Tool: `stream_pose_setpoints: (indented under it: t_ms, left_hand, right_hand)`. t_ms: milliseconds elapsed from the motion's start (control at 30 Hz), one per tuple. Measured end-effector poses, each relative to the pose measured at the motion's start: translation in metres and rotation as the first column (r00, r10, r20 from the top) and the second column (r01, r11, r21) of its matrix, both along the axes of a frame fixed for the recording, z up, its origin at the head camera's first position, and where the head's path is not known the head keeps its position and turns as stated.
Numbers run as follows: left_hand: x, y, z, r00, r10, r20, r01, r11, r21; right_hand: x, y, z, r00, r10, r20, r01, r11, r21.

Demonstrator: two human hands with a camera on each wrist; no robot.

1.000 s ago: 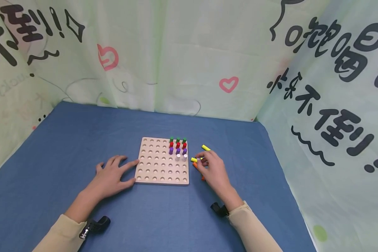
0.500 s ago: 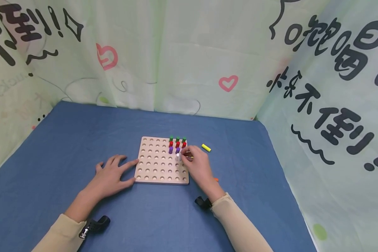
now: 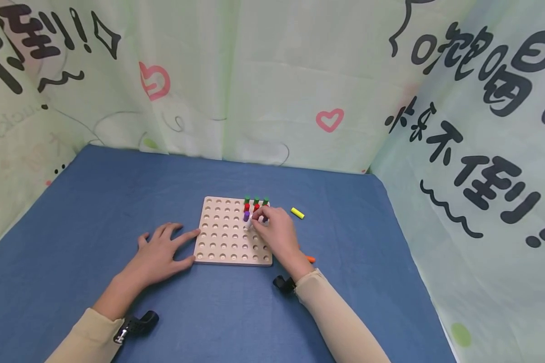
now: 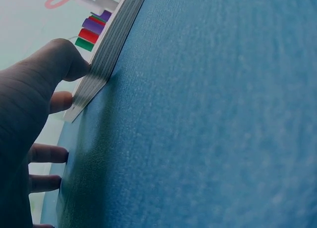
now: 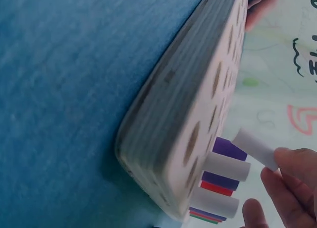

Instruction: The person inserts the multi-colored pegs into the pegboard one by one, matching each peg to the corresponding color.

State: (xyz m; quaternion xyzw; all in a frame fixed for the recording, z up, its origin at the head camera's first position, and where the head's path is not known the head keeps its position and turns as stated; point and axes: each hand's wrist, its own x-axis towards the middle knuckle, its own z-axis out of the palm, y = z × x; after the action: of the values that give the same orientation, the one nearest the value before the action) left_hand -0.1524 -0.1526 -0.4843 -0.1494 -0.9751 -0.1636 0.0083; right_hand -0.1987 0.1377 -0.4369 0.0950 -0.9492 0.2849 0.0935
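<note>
My right hand pinches a white peg between thumb and fingertips. The peg tilts close over the wooden pegboard, just left of two white pegs standing in their holes. Behind them, purple pegs, red pegs and green pegs stand in rows at the board's right side; the hand covers some of them in the head view. My left hand lies spread at the board's left edge, its thumb and index finger touching that edge.
A yellow peg lies on the blue cloth right of the board. An orange peg shows partly beside the right wrist. Printed curtains enclose the table at the back and sides.
My right hand has moved left from the loose pegs to over the board, bringing the white peg along. The left hand has stayed at the board's edge.
</note>
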Motion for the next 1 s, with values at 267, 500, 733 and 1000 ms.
stream_pose_setpoints:
  t_ms: [267,500,733,1000]
  left_hand:
    - [0.001,0.001,0.0,1.0,0.002,0.004,-0.002,1.0,-0.005]
    - [0.002,0.003,0.0,1.0,0.001,-0.001,-0.001,1.0,-0.006]
    - [0.001,0.002,0.002,1.0,0.0,0.002,0.0,1.0,-0.003]
    - [0.001,0.0,0.001,1.0,-0.002,-0.005,0.002,1.0,0.003]
  right_hand:
    - [-0.005,-0.003,-0.01,1.0,0.003,0.016,-0.003,1.0,0.023]
    - [-0.006,-0.004,-0.012,1.0,0.003,-0.004,-0.003,0.999,0.046]
    - [-0.005,-0.002,-0.009,1.0,0.017,-0.002,-0.017,0.998,0.061]
    - [-0.004,0.007,-0.005,1.0,-0.019,-0.004,0.019,1.0,0.006]
